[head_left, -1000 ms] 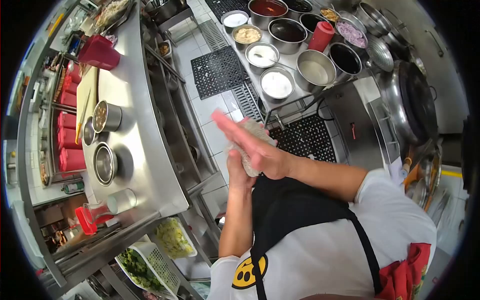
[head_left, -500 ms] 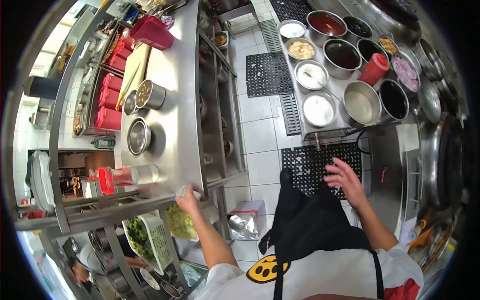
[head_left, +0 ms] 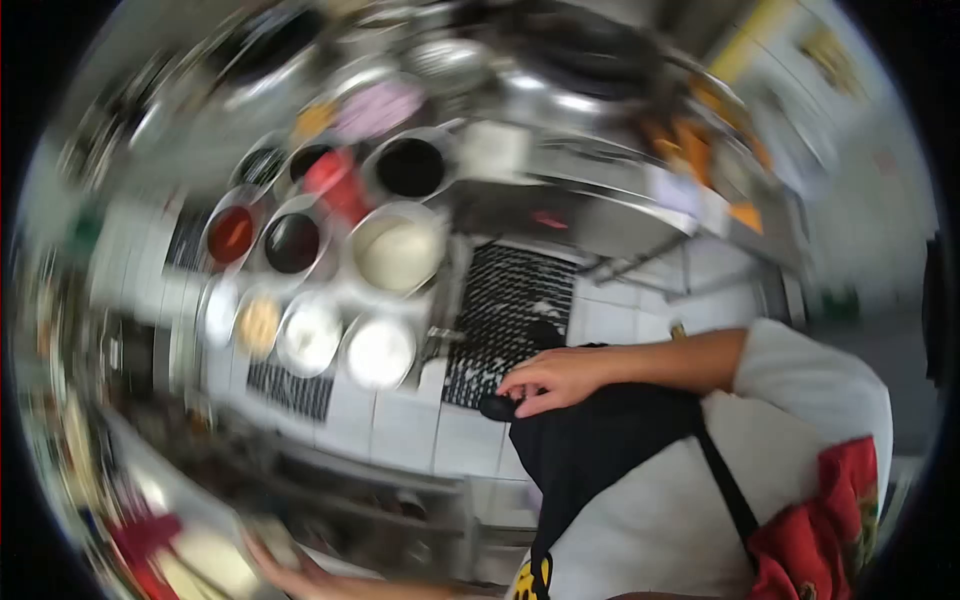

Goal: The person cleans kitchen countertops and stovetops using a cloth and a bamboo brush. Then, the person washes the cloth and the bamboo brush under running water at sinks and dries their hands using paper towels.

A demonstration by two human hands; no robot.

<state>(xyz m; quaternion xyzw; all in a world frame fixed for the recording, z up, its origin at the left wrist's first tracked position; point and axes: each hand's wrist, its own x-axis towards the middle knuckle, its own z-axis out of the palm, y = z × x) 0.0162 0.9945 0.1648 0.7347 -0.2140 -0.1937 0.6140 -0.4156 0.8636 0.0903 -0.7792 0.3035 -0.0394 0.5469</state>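
My left hand [head_left: 287,572] is at the lower left, smeared by motion, by the edge of the steel counter [head_left: 335,570]. A crumpled pale cloth [head_left: 272,541] shows at its fingers, which seem closed on it. My right hand [head_left: 553,382] hangs in front of the black apron [head_left: 600,430], fingers loosely bent and thumb apart, with nothing in it. Below its fingertips in the picture a black shoe tip [head_left: 497,407] shows on the floor.
Left of centre, a stand holds several steel pots, among them a pot of cloudy liquid [head_left: 397,253], a pot of white powder [head_left: 379,352] and a red squeeze bottle [head_left: 338,185]. A black rubber mat [head_left: 505,310] covers floor tiles. Woks [head_left: 585,50] stand at the back.
My view has swung to the right, toward the pots and woks. The counter has slid to the lower left. My right hand has come in front of the apron, its fingers more bent.
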